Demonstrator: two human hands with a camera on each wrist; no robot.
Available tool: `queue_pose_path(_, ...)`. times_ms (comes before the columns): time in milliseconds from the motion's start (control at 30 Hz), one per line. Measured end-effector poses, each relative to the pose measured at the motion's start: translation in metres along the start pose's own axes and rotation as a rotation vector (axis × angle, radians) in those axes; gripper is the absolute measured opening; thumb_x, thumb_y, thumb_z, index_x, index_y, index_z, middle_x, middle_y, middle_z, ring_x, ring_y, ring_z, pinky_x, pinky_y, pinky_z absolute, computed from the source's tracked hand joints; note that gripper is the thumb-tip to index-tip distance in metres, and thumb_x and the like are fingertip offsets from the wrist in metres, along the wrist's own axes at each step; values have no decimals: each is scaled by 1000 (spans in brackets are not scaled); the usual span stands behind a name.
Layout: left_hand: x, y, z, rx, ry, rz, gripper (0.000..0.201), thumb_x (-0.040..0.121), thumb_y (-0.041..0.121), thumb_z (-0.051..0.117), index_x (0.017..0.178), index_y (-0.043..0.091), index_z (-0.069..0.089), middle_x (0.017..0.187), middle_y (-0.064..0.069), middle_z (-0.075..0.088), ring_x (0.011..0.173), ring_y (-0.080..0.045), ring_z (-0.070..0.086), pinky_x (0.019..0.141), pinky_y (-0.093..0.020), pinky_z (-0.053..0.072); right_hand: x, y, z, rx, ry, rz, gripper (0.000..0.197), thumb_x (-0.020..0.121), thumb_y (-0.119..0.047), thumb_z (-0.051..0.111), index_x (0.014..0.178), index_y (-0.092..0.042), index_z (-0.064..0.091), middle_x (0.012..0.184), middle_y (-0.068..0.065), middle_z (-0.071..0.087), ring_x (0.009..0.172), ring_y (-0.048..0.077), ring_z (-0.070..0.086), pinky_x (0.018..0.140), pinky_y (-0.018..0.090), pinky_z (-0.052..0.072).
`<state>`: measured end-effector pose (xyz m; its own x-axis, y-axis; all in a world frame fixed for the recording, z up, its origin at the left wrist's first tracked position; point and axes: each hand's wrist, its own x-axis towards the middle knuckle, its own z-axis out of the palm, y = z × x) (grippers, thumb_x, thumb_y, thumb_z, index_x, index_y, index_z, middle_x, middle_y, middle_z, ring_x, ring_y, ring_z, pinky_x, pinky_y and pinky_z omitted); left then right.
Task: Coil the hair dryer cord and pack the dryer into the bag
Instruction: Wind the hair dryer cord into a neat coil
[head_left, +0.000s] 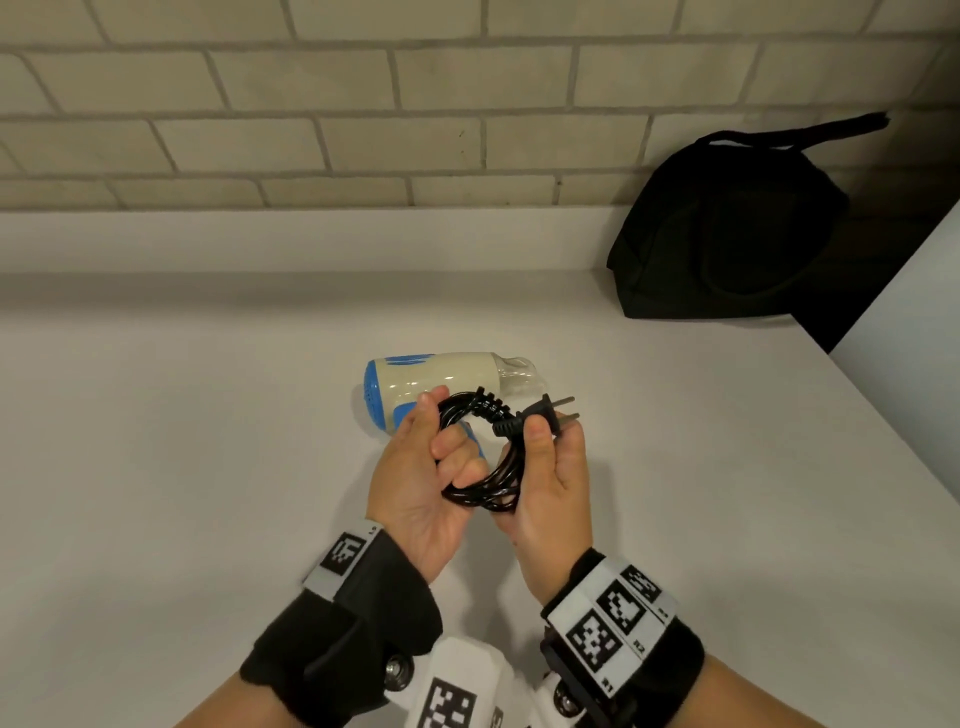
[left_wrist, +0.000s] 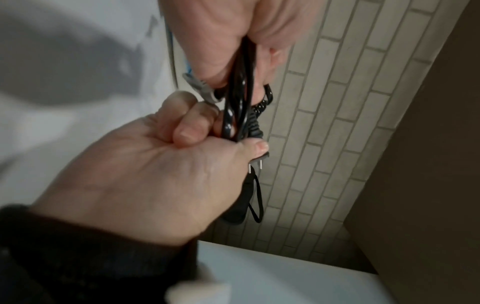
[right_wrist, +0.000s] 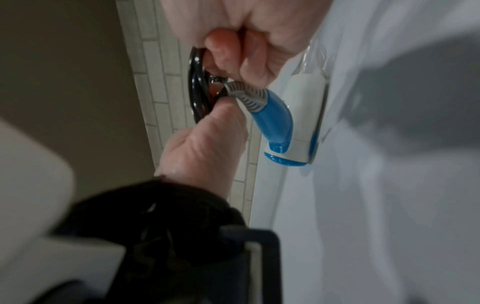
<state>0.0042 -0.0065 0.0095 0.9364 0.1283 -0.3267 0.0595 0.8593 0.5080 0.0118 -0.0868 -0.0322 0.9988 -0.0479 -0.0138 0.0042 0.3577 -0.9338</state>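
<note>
A cream and blue hair dryer (head_left: 436, 379) lies on its side on the white counter (head_left: 182, 441), handle toward me; the right wrist view shows the dryer (right_wrist: 298, 115) with its grey strain relief leading into my hands. The black cord (head_left: 488, 483) is gathered in a coil just in front of it. My left hand (head_left: 436, 457) grips the coil's left side, fingers curled through it. My right hand (head_left: 545, 462) holds the coil's right side and pinches the plug (head_left: 540, 413) under its thumb, prongs pointing right. The black bag (head_left: 727, 234) stands at the back right, apart from both hands.
A brick-tile wall (head_left: 363, 104) with a low white ledge runs along the counter's back. A white panel (head_left: 914, 322) rises at the right beside the bag, with a dark gap between them. Bare counter lies to the left of the dryer.
</note>
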Motion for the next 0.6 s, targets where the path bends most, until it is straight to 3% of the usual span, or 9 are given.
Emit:
queue_pose_path(100, 4, 1, -6, 24, -33, -27, 26, 94, 32, 34, 90, 15, 52, 38, 7, 33, 26, -3, 26, 28, -13, 25, 1, -2, -4, -88, -46, -14, 6, 89, -32, 44, 86, -27, 45, 69, -5, 49, 57, 5, 46, 51, 19, 38)
queue_pose_path(200, 7, 5, -9, 246, -78, 49, 28, 92, 35, 34, 96, 16, 55, 39, 9, 33, 29, -2, 25, 31, -14, 27, 2, -14, -11, -283, -188, -11, 9, 93, -31, 41, 84, -28, 42, 61, -4, 47, 36, 2, 42, 36, 11, 31)
queue_pose_path(267, 7, 7, -11, 425, -151, 107, 32, 86, 39, 36, 99, 18, 57, 39, 9, 34, 32, -2, 27, 35, -15, 31, 3, -21, -12, -378, -259, -19, 17, 85, -45, 44, 79, -29, 46, 53, -10, 53, 36, -1, 47, 37, 8, 32)
queue_pose_path(333, 5, 6, -15, 600, -219, 162, 36, 78, 42, 41, 101, 22, 59, 42, 10, 38, 36, -3, 32, 43, -16, 38, 6, -23, -11, -425, -242, -34, 29, 76, -55, 44, 69, -28, 52, 46, -17, 57, 38, -4, 49, 38, 7, 34)
queue_pose_path(433, 2, 6, -20, 973, -166, 287, 21, 86, 31, 48, 104, 28, 59, 52, 11, 53, 49, -2, 50, 57, -13, 46, 14, -19, -13, -472, -146, -56, 45, 75, -65, 39, 57, -26, 53, 37, -16, 54, 37, 1, 46, 42, 12, 35)
queue_pose_path(533, -3, 9, -31, 1187, -123, 337, 17, 83, 21, 59, 97, 32, 57, 76, 11, 63, 62, 9, 58, 56, -4, 43, 15, -15, -14, -487, -93, -69, 48, 68, -64, 33, 52, -23, 54, 32, -11, 49, 37, 5, 43, 45, 16, 36)
queue_pose_path(600, -7, 11, -37, 1224, -90, 274, 15, 79, 23, 65, 89, 31, 56, 79, 7, 64, 53, 5, 57, 49, -8, 45, 15, -13, -15, -472, -72, -61, 49, 70, -61, 33, 52, -21, 55, 32, -9, 49, 37, 4, 44, 43, 11, 36)
